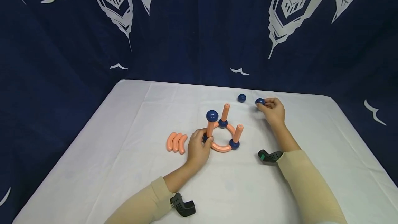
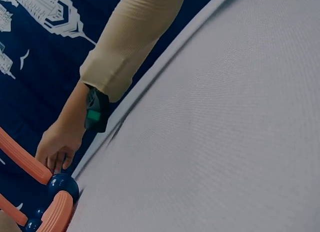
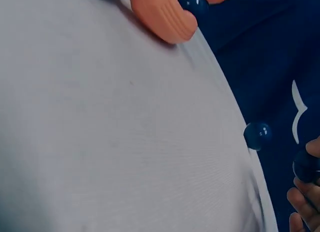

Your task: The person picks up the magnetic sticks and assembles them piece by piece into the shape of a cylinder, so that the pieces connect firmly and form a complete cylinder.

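Observation:
A ring of curved orange rods (image 1: 222, 148) joined by blue balls (image 1: 234, 144) lies on the table. Three straight orange rods (image 1: 238, 133) stand up from those balls, and the left one carries a blue ball (image 1: 212, 115) on its top. My left hand (image 1: 198, 150) grips the ring's left joint at the foot of that rod, its fingers partly hiding the joint's ball. Farther back and to the right, my right hand (image 1: 274, 113) pinches a blue ball (image 3: 305, 166) between thumb and fingers. Another loose blue ball (image 1: 242, 98) sits to its left.
Three curved orange rods (image 1: 176, 142) lie side by side left of my left hand. A white cloth covers the table (image 1: 130, 182), and a dark blue printed curtain (image 1: 174, 37) hangs behind its back edge. Black wrist cameras (image 1: 183, 206) jut out from both sleeves.

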Tool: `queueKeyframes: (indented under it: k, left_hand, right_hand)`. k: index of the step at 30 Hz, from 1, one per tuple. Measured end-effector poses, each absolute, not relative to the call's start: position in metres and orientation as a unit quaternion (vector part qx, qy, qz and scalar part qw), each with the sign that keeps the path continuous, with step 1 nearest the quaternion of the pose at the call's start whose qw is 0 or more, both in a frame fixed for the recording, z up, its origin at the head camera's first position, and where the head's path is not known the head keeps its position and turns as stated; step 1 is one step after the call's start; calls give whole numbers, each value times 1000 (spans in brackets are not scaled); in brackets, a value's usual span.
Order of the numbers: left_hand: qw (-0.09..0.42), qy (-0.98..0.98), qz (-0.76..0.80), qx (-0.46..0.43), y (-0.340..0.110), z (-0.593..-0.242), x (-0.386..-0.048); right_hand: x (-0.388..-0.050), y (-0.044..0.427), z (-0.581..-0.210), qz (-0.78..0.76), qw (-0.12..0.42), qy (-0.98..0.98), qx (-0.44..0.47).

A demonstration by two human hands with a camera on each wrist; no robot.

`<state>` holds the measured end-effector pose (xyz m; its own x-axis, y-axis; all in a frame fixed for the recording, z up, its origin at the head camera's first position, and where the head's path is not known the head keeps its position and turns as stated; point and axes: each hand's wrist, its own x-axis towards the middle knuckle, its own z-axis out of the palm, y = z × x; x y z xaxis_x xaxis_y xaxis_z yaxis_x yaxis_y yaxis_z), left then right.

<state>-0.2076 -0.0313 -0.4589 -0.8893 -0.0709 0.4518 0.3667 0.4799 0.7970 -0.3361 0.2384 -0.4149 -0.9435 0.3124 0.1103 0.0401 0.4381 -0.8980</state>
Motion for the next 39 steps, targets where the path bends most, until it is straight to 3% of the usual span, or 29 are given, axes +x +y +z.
queueKeyframes:
  k: [15,39]
  left_hand:
    - [212,-833,-505,-86,-32,-459,-207]
    - [209,-832,-506,-85,-32,-459,-208]
  right_hand:
    - [-307,228,-395,594,129,-794,-22]
    - [-250,195,-363,550,167,-804,152]
